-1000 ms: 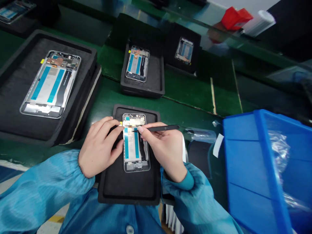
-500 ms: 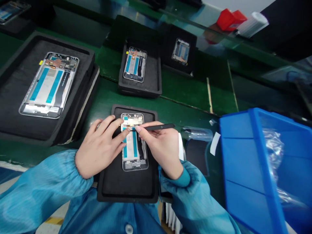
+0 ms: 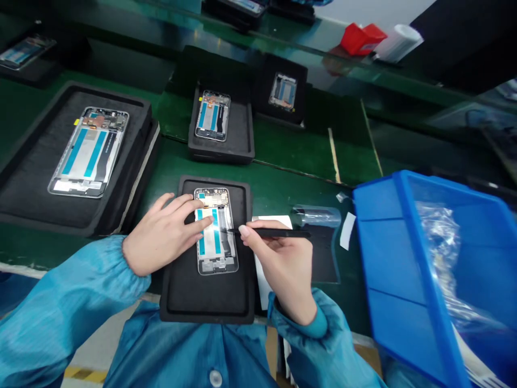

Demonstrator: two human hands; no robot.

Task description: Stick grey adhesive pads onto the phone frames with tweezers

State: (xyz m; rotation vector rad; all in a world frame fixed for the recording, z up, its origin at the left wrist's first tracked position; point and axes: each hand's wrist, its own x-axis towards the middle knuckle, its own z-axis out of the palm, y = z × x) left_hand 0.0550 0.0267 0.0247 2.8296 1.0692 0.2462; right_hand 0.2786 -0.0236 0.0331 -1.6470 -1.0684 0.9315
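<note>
An opened phone, its circuit board and blue strips exposed, lies in a black foam tray in front of me. My left hand rests over the phone's left edge, fingers spread, fingertips on its upper and middle part. Pinched in my right hand are black tweezers, held nearly level. Their tip points left, at the dark flex cable on the phone's right side; whether it touches the cable I cannot tell.
A stack of black trays with another opened phone stands left. Two more trays, one holding a phone, lie behind. At right are a blue bin with clear plastic, a white paper strip and a clear film piece.
My right hand has drawn back to the right and down with the tweezers, from the phone's board area to beside the flex cable. My left hand stays on the phone.
</note>
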